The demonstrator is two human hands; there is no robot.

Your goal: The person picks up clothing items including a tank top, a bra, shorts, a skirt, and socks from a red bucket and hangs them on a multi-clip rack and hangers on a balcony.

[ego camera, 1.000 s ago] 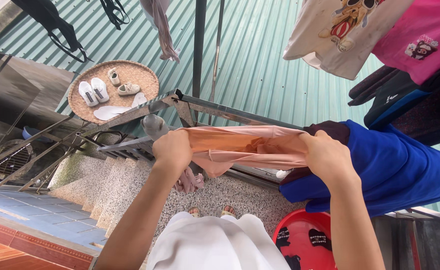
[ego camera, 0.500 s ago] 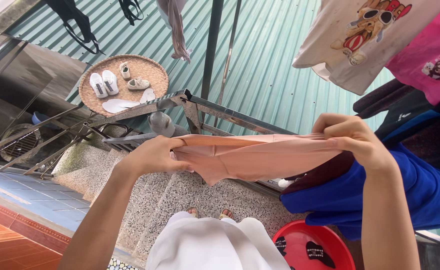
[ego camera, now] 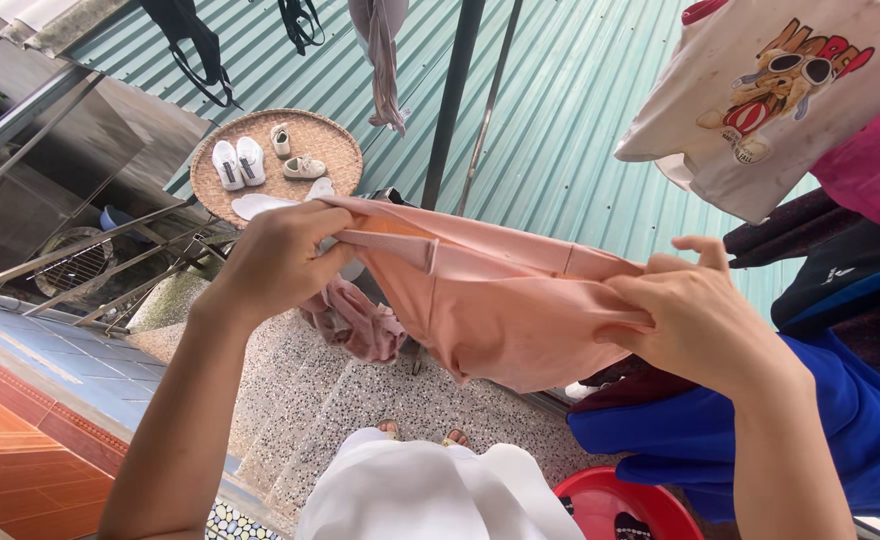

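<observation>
Peach garment (ego camera: 490, 310) stretched between my hands, left hand (ego camera: 275, 260) and right hand (ego camera: 685, 320) gripping its edges; woven tray (ego camera: 335, 145) beyond holds small shoes (ego camera: 240, 163); the cloth's smooth, sagging mid-air.

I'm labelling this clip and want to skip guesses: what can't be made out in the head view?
- Peach garment: its type is unclear; it is bunched between the left hand and right hand.
- Red basin: mostly cut off by the bottom edge; its dark contents are unclear.
- Railing: largely hidden behind the garment.
- Shoes on the woven tray: too small for detail.
- Feet: mostly covered by white clothing.
</observation>
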